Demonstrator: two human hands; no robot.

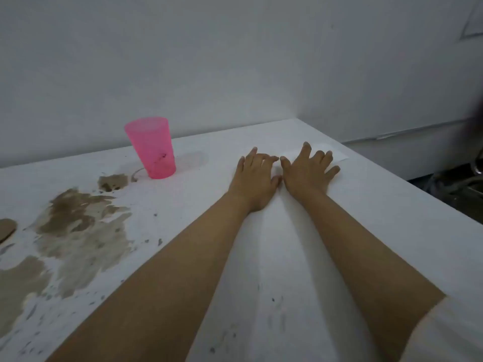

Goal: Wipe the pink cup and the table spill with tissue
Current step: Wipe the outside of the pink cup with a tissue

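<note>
A pink translucent cup stands upright near the wall on the white table, with dark specks on its side. A wide brown spill spreads over the table's left part, in front of the cup and to its left. A flat white tissue lies at the far right of the table. My right hand rests flat on the tissue, fingers spread. Just left of it, my left hand lies palm down on the table with its fingers apart, holding nothing.
A grey wall runs behind the table. The table's right edge drops off to a dark floor area with a blurred dark object. Small dark splashes dot the near table surface.
</note>
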